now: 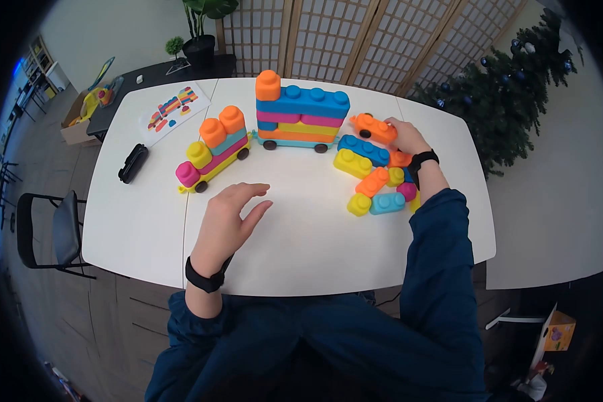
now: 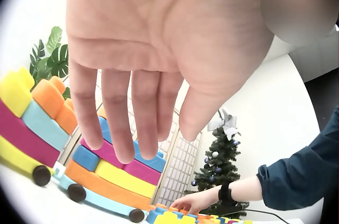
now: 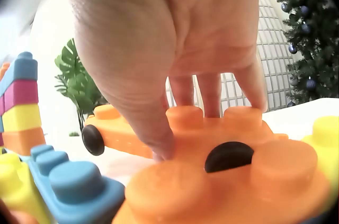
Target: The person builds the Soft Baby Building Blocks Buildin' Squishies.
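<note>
My right hand [image 1: 409, 139] grips an orange wheeled toy wagon base [image 1: 374, 128] at the back of the loose blocks. In the right wrist view, the thumb [image 3: 161, 142] lies on its near side and the other fingers reach over its far side, between studs and black wheels. My left hand [image 1: 228, 213] hovers over the table's middle with relaxed fingers and nothing in them. Ahead of it stands a tall block wagon [image 1: 301, 115] of blue, magenta, yellow and orange layers. A smaller block wagon [image 1: 216, 151] is coupled at its left.
Loose blocks lie at the right, among them a long blue block [image 1: 363, 151], a yellow block [image 1: 352, 163] and a light blue block [image 1: 388, 203]. A picture sheet [image 1: 174, 112] and a black case [image 1: 134, 163] lie at the left of the white table [image 1: 301, 248].
</note>
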Tool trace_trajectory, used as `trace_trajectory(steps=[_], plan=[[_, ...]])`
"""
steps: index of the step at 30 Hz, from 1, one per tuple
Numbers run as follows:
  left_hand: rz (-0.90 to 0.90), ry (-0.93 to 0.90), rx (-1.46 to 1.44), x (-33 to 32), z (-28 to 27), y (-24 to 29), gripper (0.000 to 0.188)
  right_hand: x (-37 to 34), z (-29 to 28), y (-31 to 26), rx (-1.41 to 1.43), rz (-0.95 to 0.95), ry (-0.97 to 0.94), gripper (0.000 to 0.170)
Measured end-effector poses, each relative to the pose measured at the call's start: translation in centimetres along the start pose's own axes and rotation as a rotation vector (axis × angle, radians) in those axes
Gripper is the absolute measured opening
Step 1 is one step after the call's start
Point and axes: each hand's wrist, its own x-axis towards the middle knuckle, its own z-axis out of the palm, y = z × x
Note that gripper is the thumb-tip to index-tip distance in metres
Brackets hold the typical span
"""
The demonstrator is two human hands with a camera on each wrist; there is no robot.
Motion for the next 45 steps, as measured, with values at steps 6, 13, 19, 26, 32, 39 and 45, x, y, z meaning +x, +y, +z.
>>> trace_trajectory(steps=[6, 13, 19, 26, 32, 39, 45], plan=[[-0.010, -0.006, -0.005, -0.4, -0.3, -0.6, 0.028, -5.4, -6.2, -2.0, 0.350, 0.011, 0.328, 0.059], [-0.128, -0.107, -0.052, -0.6, 1.1, -0.9, 0.067, -16.0, -6.8, -12.5, 0.349, -0.360, 0.224, 0.060], [-0.020, -0.283, -0.017, -1.1, 1.5, -0.4, 0.090, -17.9, -0.1, -18.3, 0.223, -0.485, 0.159, 0.054], [-0.101, -0.327, 0.064, -1.4, 2.7, -2.2, 0.070, -16.7, 4.4, -20.7, 0.147, -0.440, 0.061, 0.050], [-0.059, -0.306, 0.070, -1.6, 3.6, -2.5, 0.057, -16.7, 5.5, -20.9, 0.121, -0.421, 0.059, 0.048], [-0.065, -0.293, 0.088, -1.7, 3.7, -3.0, 0.052, -16.3, 4.5, -19.1, 0.309, -0.504, 0.045, 0.051], [-0.039, -0.271, 0.110, -1.8, 3.3, -2.8, 0.055, -14.1, -1.5, -11.9, 0.367, -0.136, 0.248, 0.034]])
